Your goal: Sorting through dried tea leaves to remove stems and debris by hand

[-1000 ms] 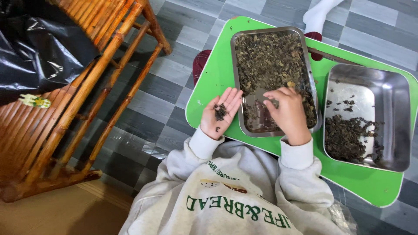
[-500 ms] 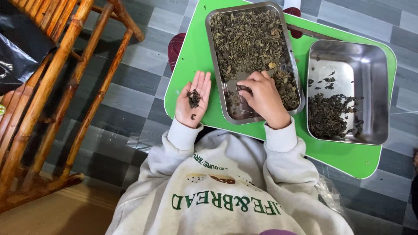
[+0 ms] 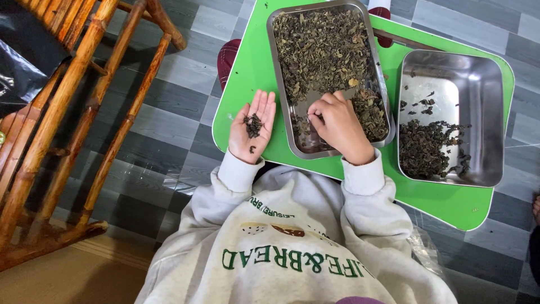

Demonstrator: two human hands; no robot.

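My left hand (image 3: pixel 252 128) lies palm up at the left edge of a green table (image 3: pixel 247 67), cupping a small pile of dark dried leaves (image 3: pixel 253 125). My right hand (image 3: pixel 339 125) reaches into a flat steel tray (image 3: pixel 281 95) filled with dried greenish leaves (image 3: pixel 323 50); its fingers are bent and pinch at the leaves near the tray's bare front part. To the right stands a deeper steel pan (image 3: pixel 450 73) holding a smaller heap of darker leaves (image 3: pixel 427 149).
A bamboo chair frame (image 3: pixel 67 129) stands at the left on a grey tiled floor (image 3: pixel 163 118), with black plastic (image 3: pixel 22 56) on it. A dark red thing (image 3: pixel 228 56) pokes out under the table's left edge. Crumpled clear plastic (image 3: pixel 424 247) lies by my right side.
The view has shifted, so the table and trays sit a little higher and further right. My left palm still holds its leaves; my right hand has drawn slightly toward the tray's front.
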